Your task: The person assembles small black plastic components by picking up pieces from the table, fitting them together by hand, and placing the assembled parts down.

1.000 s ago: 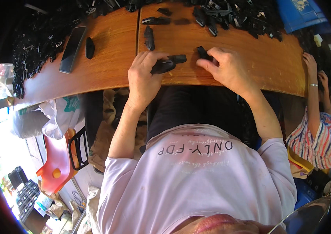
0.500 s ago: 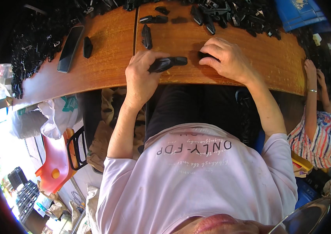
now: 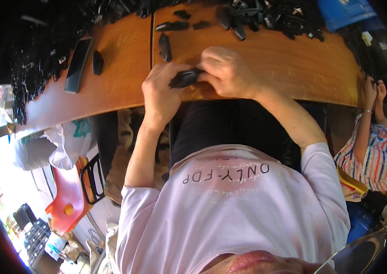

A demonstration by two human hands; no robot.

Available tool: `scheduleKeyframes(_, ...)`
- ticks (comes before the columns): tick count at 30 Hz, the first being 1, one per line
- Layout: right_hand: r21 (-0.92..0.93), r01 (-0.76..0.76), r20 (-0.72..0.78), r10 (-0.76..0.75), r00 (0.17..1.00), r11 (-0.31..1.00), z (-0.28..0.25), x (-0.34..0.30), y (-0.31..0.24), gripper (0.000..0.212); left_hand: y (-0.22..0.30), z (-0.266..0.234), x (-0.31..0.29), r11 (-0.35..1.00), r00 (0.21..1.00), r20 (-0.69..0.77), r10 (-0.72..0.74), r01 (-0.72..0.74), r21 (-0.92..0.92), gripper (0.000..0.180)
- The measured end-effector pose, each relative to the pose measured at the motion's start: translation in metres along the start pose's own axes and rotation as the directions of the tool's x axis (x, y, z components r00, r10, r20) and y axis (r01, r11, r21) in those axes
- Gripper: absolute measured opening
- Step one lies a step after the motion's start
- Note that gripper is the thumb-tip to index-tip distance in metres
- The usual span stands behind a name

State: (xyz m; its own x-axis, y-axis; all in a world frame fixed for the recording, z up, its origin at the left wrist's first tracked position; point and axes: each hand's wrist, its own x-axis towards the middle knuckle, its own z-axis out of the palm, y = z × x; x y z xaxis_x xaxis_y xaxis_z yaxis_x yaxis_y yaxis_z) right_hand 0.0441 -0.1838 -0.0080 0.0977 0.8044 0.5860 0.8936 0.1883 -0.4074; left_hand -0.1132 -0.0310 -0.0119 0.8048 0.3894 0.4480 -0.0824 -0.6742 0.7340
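Note:
Over the near edge of the wooden table, my left hand (image 3: 162, 91) grips one end of an elongated black plastic piece (image 3: 185, 78). My right hand (image 3: 227, 73) is closed at the other end of it, its fingertips pressed together there. Motion smears the right fingers, and whether a second small piece sits between them is hidden. Just beyond my left hand lies a loose black piece (image 3: 164, 47), with another dark piece (image 3: 172, 26) farther off.
Heaps of black parts line the table's (image 3: 266, 59) far left (image 3: 38, 68) and far right (image 3: 266, 18). A phone-like dark slab (image 3: 78, 65) lies at left beside a black piece (image 3: 97, 62). A blue container (image 3: 351, 13) stands far right, and a co-worker's hands (image 3: 373, 91) are at the right edge.
My right hand has moved left, from apart over the table to the end of the black piece in my left hand. The left hand stays in nearly the same place.

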Motion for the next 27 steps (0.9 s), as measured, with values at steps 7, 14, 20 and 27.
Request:
scheduleKeyframes(7,0.009,-0.026,-0.083,0.027,0.996,1.000,-0.001,-0.021,-0.008,0.020,0.007,-0.032,-0.034,0.990,0.990,0.057,-0.129,0.125,0.066,0.031)
scheduleKeyframes(14,-0.068,-0.338,-0.298,0.304,0.905,0.939,-0.027,-0.032,0.034,0.021,0.020,-0.147,-0.092,0.751,0.869,0.208,-0.449,0.241,0.615,0.047)
scheduleKeyframes(20,-0.414,-0.262,-0.218,0.185,0.958,0.872,0.008,0.032,0.051,0.022,0.004,-0.107,-0.020,0.926,0.977,-0.021,-0.214,0.210,0.314,0.037)
scheduleKeyframes(27,-0.389,-0.252,0.045,0.292,0.955,0.886,0.006,0.018,0.040,0.018,-0.046,-0.044,0.053,0.880,0.933,0.242,0.267,-0.338,0.333,0.039)
